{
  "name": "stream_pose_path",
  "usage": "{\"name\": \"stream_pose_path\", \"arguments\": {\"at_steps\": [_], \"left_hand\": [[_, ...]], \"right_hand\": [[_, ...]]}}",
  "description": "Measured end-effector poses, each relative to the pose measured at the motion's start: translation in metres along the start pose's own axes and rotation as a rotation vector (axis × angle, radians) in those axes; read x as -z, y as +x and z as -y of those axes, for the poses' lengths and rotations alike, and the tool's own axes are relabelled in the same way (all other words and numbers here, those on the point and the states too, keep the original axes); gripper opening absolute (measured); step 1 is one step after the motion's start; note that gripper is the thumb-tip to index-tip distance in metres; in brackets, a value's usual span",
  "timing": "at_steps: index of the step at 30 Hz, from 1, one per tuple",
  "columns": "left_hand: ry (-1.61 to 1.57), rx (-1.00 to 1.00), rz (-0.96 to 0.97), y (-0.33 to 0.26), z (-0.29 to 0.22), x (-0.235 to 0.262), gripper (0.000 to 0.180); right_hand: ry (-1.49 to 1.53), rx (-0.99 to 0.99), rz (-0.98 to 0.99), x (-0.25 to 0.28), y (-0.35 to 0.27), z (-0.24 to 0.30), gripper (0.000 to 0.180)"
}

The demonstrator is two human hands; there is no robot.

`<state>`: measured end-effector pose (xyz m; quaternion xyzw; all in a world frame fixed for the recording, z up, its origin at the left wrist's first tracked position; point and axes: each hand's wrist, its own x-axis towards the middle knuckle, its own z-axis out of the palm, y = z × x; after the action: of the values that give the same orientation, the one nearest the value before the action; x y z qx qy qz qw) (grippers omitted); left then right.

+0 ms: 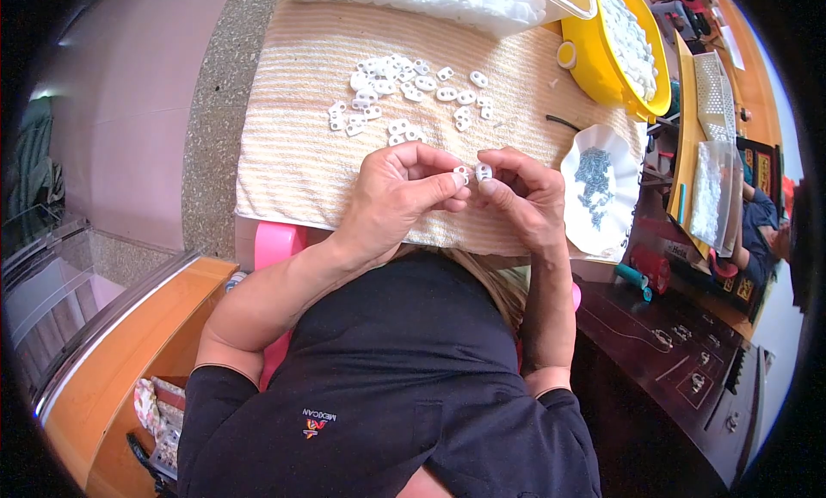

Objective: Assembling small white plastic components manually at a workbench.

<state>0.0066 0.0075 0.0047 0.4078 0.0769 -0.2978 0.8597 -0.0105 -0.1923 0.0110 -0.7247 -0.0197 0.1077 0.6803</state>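
Note:
Between the thumb and fingers of my left hand (404, 188) is a small white plastic piece with holes (462, 173). My right hand (527, 192) pinches a similar white oval plastic piece (483, 172). The two pieces are held close together over the near part of a striped towel (297, 167), with a slight gap between them. Beyond my hands, many more white two-hole pieces (379, 76) lie in a loose pile, and several (465, 96) are scattered to its right. To the right of my right hand stands a white scalloped dish (572, 184) holding small dark metal screws or pins (595, 184).
A clear plastic bin (551, 6) full of white parts is at the far edge. Next to it sits a yellow basin (588, 72) of white pieces. A black rod (564, 121) lies near the dish. Another person (761, 231) is at the far right, beside a clear tray (723, 227).

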Motion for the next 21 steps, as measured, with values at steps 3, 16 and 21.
{"name": "stream_pose_path", "arguments": {"at_steps": [3,16,21], "left_hand": [[-0.005,0.002,-0.004,-0.0005,0.0002,-0.0001,0.015],[-0.016,0.010,0.003,-0.0003,-0.0004,-0.0012,0.016],[-0.012,0.018,0.003,-0.0006,-0.0002,-0.0013,0.016]], "right_hand": [[0.028,-0.028,0.005,-0.0001,-0.0010,0.0005,0.027],[0.091,-0.020,-0.006,0.0003,0.0005,0.0006,0.029],[0.095,-0.025,-0.005,-0.0003,0.0000,0.0007,0.029]]}}
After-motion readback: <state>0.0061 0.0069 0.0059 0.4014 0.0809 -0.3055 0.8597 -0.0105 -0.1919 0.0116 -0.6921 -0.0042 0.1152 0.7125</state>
